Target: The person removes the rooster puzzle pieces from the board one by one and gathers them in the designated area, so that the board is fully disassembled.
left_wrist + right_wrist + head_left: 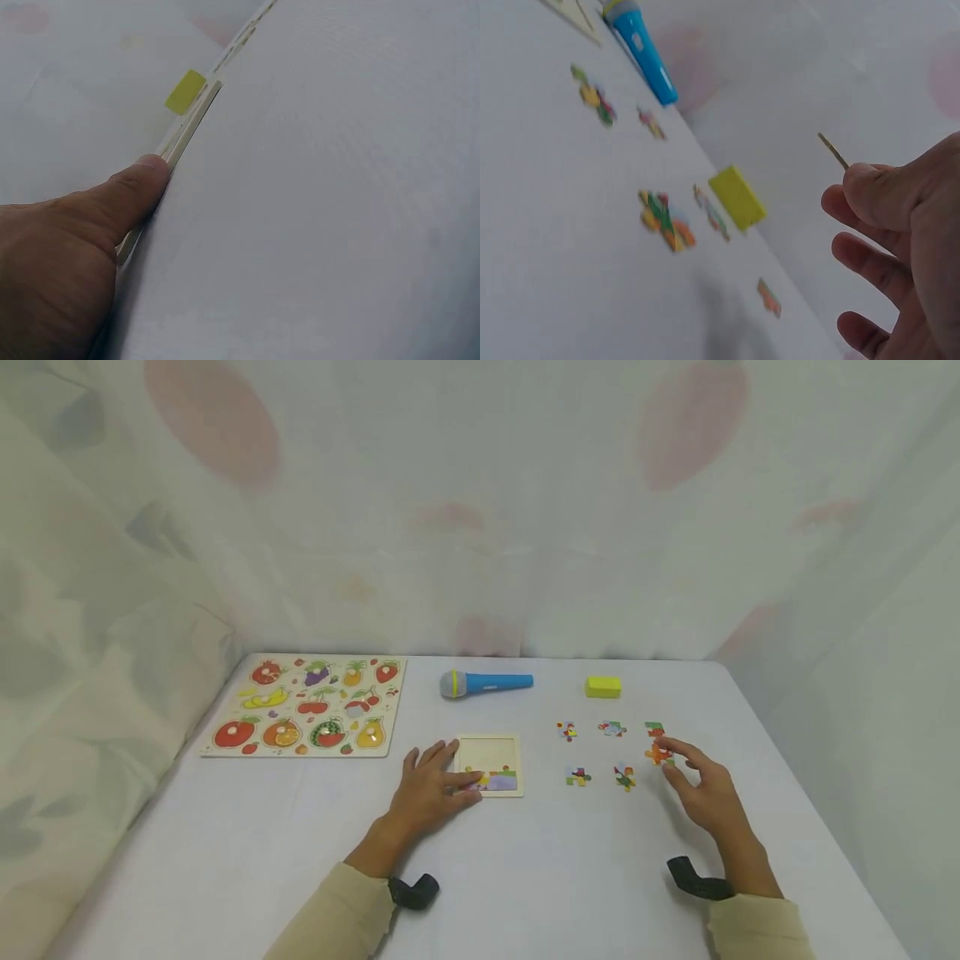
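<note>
The person wears sleeves of pale beige cloth, the left sleeve [337, 912] and the right sleeve [759, 928] matching in shade, each ending in a fairly straight hem short of the hand. The cloth looks plain, with soft creases. By each hem sits a small dark fitting: the left black mount [414, 893] is bent like an elbow, with a thick, blunt end, and the right black mount [697, 880] curves like a short pipe. The left hand [426, 789] and right hand [705, 787] are bare.
</note>
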`<state>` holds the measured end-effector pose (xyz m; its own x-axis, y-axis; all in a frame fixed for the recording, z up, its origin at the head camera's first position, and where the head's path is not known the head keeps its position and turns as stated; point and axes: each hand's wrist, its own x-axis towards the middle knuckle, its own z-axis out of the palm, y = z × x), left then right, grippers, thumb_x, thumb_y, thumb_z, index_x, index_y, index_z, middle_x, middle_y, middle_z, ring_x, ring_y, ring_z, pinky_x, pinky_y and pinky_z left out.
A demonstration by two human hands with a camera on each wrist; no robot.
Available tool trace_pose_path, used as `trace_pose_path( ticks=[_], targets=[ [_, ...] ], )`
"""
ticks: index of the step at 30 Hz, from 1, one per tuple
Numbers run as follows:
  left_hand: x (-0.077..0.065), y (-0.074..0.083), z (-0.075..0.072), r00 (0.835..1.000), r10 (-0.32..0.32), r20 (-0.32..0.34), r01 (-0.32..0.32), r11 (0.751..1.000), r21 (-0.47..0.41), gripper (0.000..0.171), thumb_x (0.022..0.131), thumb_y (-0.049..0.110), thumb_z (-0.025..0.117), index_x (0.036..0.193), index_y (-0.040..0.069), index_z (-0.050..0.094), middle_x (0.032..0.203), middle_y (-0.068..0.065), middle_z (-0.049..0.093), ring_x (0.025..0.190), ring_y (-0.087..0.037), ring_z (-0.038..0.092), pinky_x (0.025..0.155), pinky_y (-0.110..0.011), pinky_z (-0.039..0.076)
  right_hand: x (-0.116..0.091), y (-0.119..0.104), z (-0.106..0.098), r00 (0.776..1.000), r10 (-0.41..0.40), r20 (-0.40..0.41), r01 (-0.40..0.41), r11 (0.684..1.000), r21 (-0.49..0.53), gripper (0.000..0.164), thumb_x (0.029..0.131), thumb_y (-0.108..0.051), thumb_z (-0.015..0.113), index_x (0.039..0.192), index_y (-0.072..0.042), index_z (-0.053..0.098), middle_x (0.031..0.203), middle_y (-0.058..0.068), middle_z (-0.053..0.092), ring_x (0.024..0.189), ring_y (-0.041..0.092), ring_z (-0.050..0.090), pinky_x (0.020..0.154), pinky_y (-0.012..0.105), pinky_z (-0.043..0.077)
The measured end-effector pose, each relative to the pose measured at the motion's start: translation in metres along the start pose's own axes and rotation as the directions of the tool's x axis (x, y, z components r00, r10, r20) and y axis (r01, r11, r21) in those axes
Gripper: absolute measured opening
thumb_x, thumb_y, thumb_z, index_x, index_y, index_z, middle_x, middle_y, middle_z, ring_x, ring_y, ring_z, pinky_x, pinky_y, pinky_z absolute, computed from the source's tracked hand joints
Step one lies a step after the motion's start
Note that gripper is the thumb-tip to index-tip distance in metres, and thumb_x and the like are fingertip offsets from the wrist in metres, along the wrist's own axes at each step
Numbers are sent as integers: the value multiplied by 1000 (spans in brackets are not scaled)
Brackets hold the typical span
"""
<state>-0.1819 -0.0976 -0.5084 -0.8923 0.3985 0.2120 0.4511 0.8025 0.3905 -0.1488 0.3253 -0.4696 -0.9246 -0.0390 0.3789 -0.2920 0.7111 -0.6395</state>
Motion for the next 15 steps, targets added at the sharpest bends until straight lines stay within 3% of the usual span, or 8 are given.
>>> trace_pose_path(
  ticks=[4,8,12,15],
  targets=[
    [0,0,1,1000,7,-4,-7,1000,3,39,84,56,66,116,34,72,148,-10,41,138,-33,30,107,-61,12,-6,8,-2,995,89,39,-89,996,-5,37,93,1,59,129,-3,56,126,22,59,120,42,48,93,61,37],
    [0,0,0,1000,10,1,-10,1000,10,39,85,56,65,115,34,72,148,-10,41,137,-33,30,107,-62,12,-9,14,-1,984,166,67,-166,986,-7,35,94,1,56,128,-1,56,127,24,57,124,46,44,96,63,33],
    [-1,0,0,1000,10,1,-10,1000,9,38,85,55,66,116,33,72,148,-10,40,138,-33,30,107,-61,11,-11,20,1,960,257,113,-252,966,-56,34,98,-9,52,131,-3,54,137,26,48,129,48,36,99,65,28],
    [-1,-1,0,1000,10,0,-10,1000,10,38,85,54,67,116,33,72,149,-10,40,138,-33,29,107,-61,11,-12,24,3,952,274,138,-262,960,-103,34,98,-12,51,132,-4,54,141,26,44,132,48,33,101,64,25]
  ],
)
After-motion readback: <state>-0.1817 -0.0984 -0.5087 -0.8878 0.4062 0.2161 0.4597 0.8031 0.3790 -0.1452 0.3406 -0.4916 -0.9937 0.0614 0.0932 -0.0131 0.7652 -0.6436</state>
